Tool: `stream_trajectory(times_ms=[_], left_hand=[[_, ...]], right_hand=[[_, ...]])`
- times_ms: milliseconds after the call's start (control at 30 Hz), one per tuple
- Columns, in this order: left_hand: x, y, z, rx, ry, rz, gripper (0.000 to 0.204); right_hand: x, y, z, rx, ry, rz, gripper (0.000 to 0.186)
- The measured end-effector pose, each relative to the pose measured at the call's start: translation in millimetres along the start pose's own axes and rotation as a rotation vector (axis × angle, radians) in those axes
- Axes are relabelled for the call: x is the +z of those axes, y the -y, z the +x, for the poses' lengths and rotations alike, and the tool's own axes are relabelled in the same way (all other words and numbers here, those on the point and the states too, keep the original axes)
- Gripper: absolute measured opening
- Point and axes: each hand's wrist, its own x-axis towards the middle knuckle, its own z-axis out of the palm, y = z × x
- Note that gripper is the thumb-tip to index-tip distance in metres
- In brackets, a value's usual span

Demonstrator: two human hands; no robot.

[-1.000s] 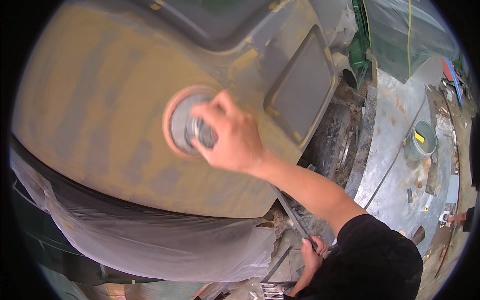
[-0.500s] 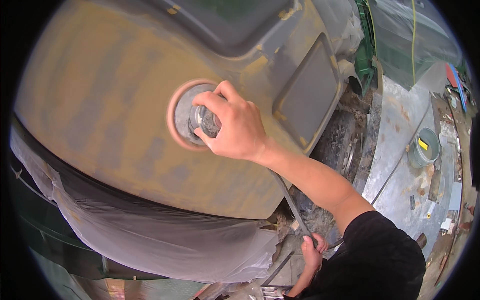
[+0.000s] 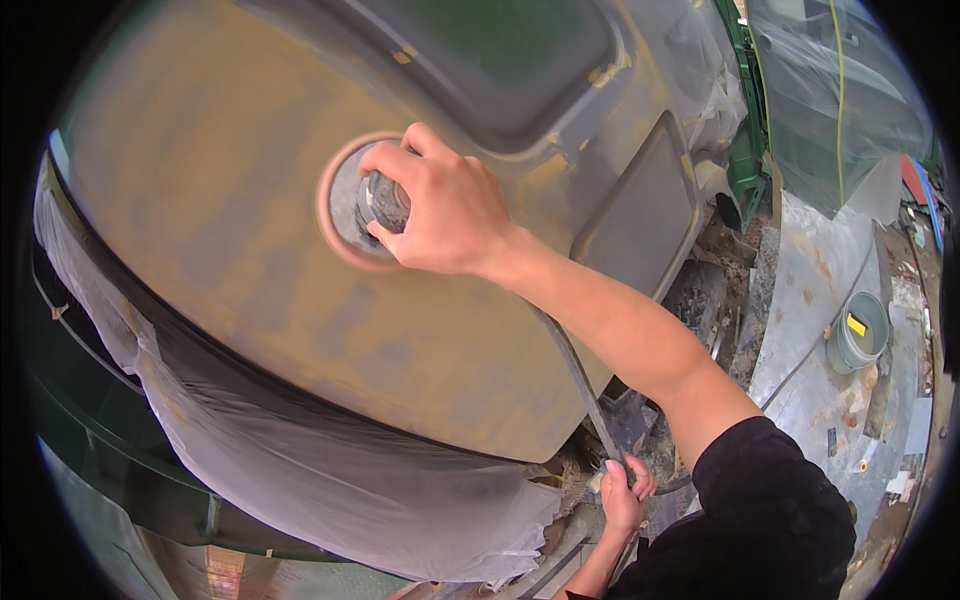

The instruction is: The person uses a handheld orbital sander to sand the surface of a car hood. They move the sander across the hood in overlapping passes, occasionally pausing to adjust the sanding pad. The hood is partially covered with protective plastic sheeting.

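A round sander (image 3: 352, 205) with a pinkish pad rests against a large curved vehicle panel (image 3: 230, 300), patchy in yellow-brown and grey. My right hand (image 3: 445, 210) grips the sander's top from the right, thumb below and fingers above, hiding part of its body. From under my right forearm a dark flat-looking hose (image 3: 580, 385) runs down to my left hand (image 3: 625, 497), low in the picture, which is closed around it. Where the hose joins the sander is hidden behind my hand and arm.
Translucent plastic sheeting (image 3: 380, 510) hangs along the panel's lower edge, and more sheeting (image 3: 850, 110) covers a green part at upper right. A grey bucket (image 3: 857, 335) with something yellow inside stands on a stained metal sheet (image 3: 800, 300). A thin cable crosses the sheet.
My right hand has moved the sander left and upward across the panel. The view has shifted, so the panel and bucket sit a little lower and further right. My left hand still holds the hose.
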Motion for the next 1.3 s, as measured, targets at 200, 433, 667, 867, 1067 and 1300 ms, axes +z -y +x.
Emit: stream_trajectory(times_ms=[200,433,667,867,1067,1300], left_hand=[[19.2,-32.8,22.5,0.066,0.029,0.031,0.062],[62.9,-106.9,77.6,0.138,0.115,0.036,0.060],[121.2,-189.6,102.7,0.315,0.118,0.082,0.058],[145.4,-231.4,127.4,0.430,0.144,0.108,0.055],[104.1,-177.6,144.6,0.279,0.218,0.024,0.055],[60.6,-142.1,159.5,0.350,-0.007,0.367,0.060]], right_hand=[[3.0,9.8,47.6,-0.066,0.007,-0.024,0.048],[20.4,45.0,157.5,-0.241,0.039,-0.138,0.048],[38.4,88.1,272.6,-0.284,0.036,-0.169,0.062],[19.9,128.7,297.7,-0.271,0.131,-0.129,0.057],[17.6,96.4,276.6,-0.312,0.124,-0.164,0.060],[-9.8,72.5,187.2,-0.218,0.165,-0.127,0.045]])
